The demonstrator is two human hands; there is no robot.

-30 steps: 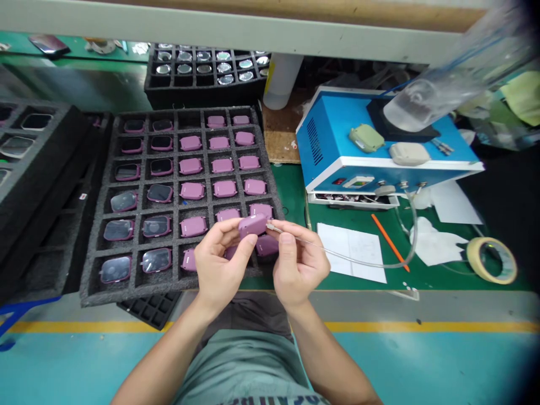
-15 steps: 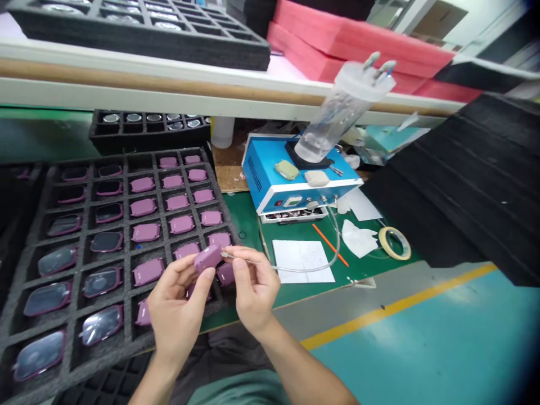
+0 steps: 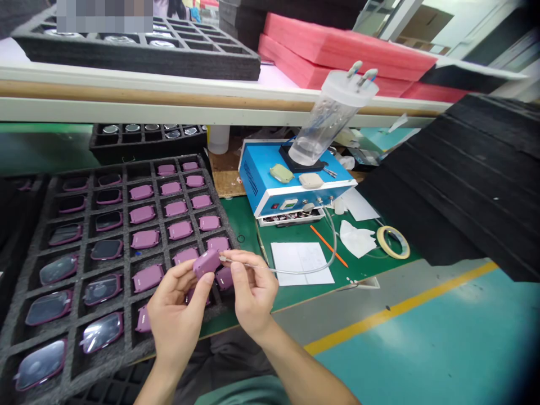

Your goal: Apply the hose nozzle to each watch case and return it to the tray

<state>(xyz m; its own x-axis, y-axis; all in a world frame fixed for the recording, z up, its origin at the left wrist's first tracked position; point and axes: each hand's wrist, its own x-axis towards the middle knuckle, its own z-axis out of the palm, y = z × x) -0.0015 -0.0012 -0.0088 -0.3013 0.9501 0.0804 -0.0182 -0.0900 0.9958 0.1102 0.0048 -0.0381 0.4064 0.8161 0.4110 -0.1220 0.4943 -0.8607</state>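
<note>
My left hand [image 3: 179, 304] grips a purple watch case [image 3: 206, 263] between thumb and fingers, above the right side of a black foam tray [image 3: 126, 292]. Pinched in my right hand [image 3: 252, 289] is the end of a clear tube [image 3: 291, 272], its small tip at the case's right edge. Whether the tip sits inside the case or only touches it, I cannot tell. The tube curves back to the front of a blue box-shaped machine [image 3: 261, 163]. Purple watch cases fill several tray compartments, those at left with dark glassy faces up.
A clear cylinder [image 3: 316, 126] stands on the machine beside a green case [image 3: 281, 174] and a beige case [image 3: 311, 180]. White paper [image 3: 295, 256], an orange stick [image 3: 329, 246] and a tape roll [image 3: 393, 242] lie on the green mat. A shelf edge [image 3: 169, 112] crosses above; black sheets [image 3: 455, 180] stand at right.
The view has shifted slightly, so the shelf and machine appear a little lower. Both hands keep their hold on the case and tube, with the tip still at the case's edge.
</note>
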